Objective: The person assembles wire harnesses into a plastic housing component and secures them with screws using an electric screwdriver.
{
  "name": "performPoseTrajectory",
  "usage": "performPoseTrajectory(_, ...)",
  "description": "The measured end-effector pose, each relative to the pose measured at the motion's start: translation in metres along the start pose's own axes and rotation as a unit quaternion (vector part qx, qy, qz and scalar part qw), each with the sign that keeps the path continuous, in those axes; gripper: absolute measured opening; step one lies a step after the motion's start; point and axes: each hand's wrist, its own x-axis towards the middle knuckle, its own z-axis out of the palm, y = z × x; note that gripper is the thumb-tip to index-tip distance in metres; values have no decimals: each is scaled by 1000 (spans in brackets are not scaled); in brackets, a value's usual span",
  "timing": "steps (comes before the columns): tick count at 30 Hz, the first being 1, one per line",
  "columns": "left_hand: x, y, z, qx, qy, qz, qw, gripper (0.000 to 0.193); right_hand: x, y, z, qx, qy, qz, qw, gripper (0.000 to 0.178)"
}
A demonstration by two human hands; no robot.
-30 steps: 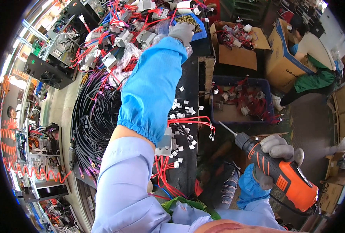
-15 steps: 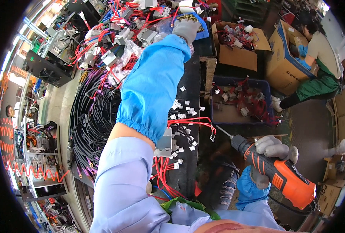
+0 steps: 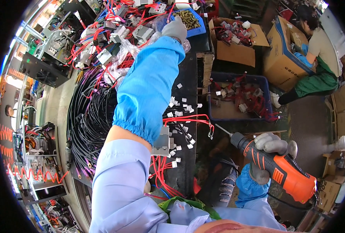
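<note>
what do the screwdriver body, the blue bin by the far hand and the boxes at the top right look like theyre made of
The power screwdriver in the right hand looks like moulded plastic: a smooth, slightly glossy orange shell with matt black, possibly rubbery, grip parts. The blue bin beside the left hand looks like rigid plastic, uniform in colour with a thick rim. The boxes look like brown corrugated cardboard, dull, with folded flaps.

**Bench ahead, bins to the right**

The left hand (image 3: 175,29) reaches far forward to a tray of small parts (image 3: 190,18) at the bench's back edge. Cable bundles (image 3: 89,116) lie left of that arm — loose clips (image 3: 180,116) right of it. The right hand (image 3: 271,143) holds a power screwdriver (image 3: 277,169) low right, in front of a crate of wired parts (image 3: 238,97). Cardboard boxes (image 3: 234,39) stand behind the crate.
</note>
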Motion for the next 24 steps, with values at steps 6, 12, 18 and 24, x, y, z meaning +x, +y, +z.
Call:
performPoseTrajectory(6,-6,-16,-10,7,-24,34,999,32,2,2,-5,20,-40,-25,999,99)
performPoseTrajectory(12,-32,-21,-9,-22,-9,106,994,31,6,-8,-1,-21,15,3,1000,97)
performPoseTrajectory(18,-16,-26,-23,16,-66,120,990,42,-3,-14,-2,-29,54,27,998,97)
performPoseTrajectory(24,5,-11,-33,69,26,142,987,31,-2,-13,-6,-30,33,44,998,96)
